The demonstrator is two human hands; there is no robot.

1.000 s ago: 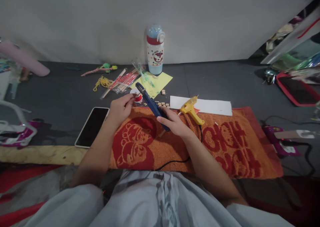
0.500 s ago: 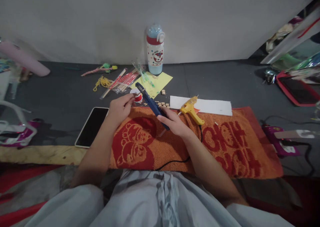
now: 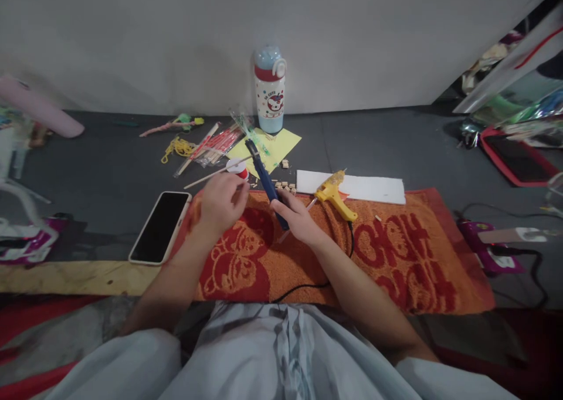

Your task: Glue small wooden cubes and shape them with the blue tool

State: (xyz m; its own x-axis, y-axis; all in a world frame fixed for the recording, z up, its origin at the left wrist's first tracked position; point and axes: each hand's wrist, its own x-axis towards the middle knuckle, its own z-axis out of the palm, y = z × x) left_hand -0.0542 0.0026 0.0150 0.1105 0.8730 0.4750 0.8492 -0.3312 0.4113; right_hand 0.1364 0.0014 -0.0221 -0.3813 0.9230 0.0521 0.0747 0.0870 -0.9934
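My right hand is wrapped around the handle of a slim dark blue tool with a black head, tilted up and away to the left. Its exact kind is unclear. Beside it, my left hand has its fingers curled downward over the towel edge; what they hold, if anything, is hidden. A thin wooden stick runs along the far edge of the left hand, across the spool of red thread. Several small cut wooden pieces lie just beyond the right hand.
An orange and red towel covers the front. On it rests a yellow glue gun beside a white strip. A phone lies left. Behind are packaged sticks, yellow paper and a bottle.
My left hand has drawn back from the tool's head toward me and curled down. The stick now shows lengthwise beyond it. The blue tool has turned more upright in my right hand.
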